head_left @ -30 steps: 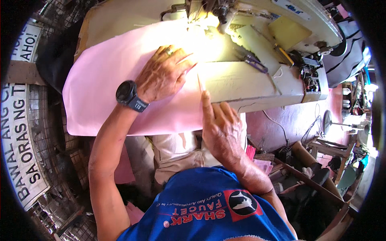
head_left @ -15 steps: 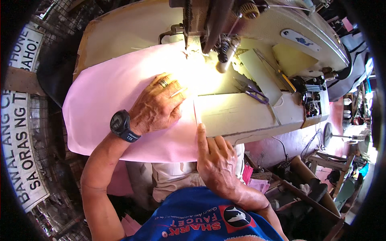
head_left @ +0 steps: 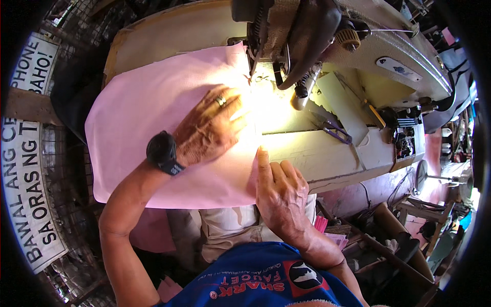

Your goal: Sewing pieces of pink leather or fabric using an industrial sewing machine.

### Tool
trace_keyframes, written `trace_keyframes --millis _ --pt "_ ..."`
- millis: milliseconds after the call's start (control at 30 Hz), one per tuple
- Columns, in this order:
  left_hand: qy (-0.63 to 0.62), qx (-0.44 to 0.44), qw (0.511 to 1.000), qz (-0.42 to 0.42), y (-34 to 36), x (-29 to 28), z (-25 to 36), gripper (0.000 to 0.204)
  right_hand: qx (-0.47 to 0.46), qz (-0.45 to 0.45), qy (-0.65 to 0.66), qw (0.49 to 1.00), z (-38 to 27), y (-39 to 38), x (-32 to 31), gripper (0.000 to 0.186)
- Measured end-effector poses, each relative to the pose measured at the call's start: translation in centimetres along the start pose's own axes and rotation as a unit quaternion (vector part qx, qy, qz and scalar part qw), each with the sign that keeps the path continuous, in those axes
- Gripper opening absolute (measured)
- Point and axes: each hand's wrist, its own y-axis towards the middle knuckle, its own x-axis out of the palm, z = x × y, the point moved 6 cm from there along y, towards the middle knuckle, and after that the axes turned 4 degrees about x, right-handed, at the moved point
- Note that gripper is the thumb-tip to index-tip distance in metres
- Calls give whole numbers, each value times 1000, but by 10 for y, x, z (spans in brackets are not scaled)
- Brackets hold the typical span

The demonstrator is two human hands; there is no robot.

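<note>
A large pink fabric piece (head_left: 124, 112) lies on the pale bed of a sewing machine (head_left: 368, 46), running under its lamp-lit needle area. My left hand (head_left: 207, 128), with a black watch and a ring, rests on the fabric just short of the needle, fingers spread slightly and bent. Near the fabric's right edge is my right hand (head_left: 281, 192), index finger stretched along it, other fingers curled, thumb hidden. Glare washes out the fabric beside my fingertips.
Purple-handled snips (head_left: 337, 134), a yellow-handled tool (head_left: 373, 112) and a pale strip lie right of the needle. Wire mesh with signs (head_left: 33, 199) stands at left. A fan (head_left: 421, 174), wooden frames and pink bundles (head_left: 332, 236) are at lower right.
Both hands and the pink fabric have moved forward, closer to the needle, over the last half second. The whole view has shifted, showing more of the machine head.
</note>
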Motion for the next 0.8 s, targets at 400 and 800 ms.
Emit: trace_keyframes --millis 400,800 --pt "-47 -59 997 27 -2 1 11 33 1 30 -25 999 5 20 3 54" --pt "-66 -25 997 39 7 -4 -11 28 -22 53 -56 997 7 40 11 48"
